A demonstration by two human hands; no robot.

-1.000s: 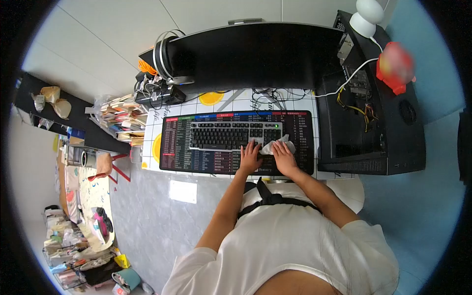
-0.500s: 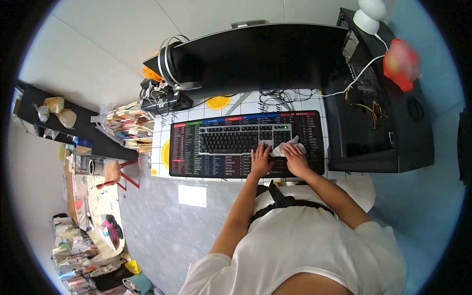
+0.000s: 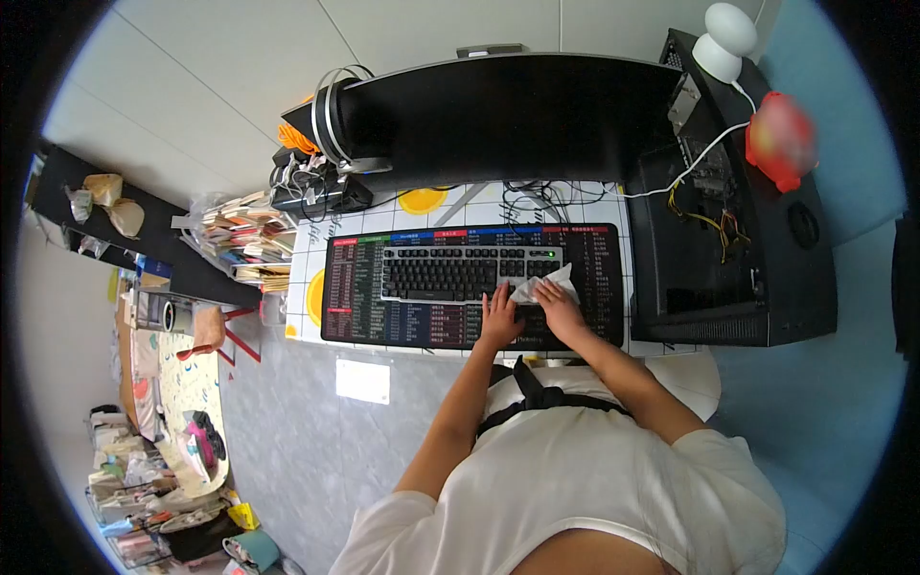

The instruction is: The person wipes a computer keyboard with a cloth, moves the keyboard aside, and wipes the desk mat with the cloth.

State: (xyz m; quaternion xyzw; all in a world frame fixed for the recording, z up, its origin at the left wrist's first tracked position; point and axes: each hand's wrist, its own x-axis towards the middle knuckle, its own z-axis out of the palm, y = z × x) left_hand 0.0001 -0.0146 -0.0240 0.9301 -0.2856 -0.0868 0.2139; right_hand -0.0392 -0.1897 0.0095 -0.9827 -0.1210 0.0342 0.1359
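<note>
A black-keyed keyboard (image 3: 441,275) with a silver frame lies on a dark printed desk mat (image 3: 402,329). My right hand (image 3: 560,311) presses a crumpled white wipe (image 3: 563,279) onto the keyboard's right end, over the number keys. Part of the wipe is hidden beneath the fingers. Beside it, my left hand (image 3: 500,318) rests at the keyboard's front edge, its fingers stretched out and touching the frame near the arrow keys. Nothing shows in that hand.
Behind the keyboard stands a wide black monitor (image 3: 498,120), headphones (image 3: 331,120) hanging at its left end. An open computer case (image 3: 738,326) is to the right, a white camera (image 3: 721,43) on top. Loose cables (image 3: 551,203) lie behind the mat. Paper stacks (image 3: 251,235) stand left.
My right hand has slid the wipe slightly left along the keyboard's right end. My left hand stays by the front edge. The whole view has shifted a little.
</note>
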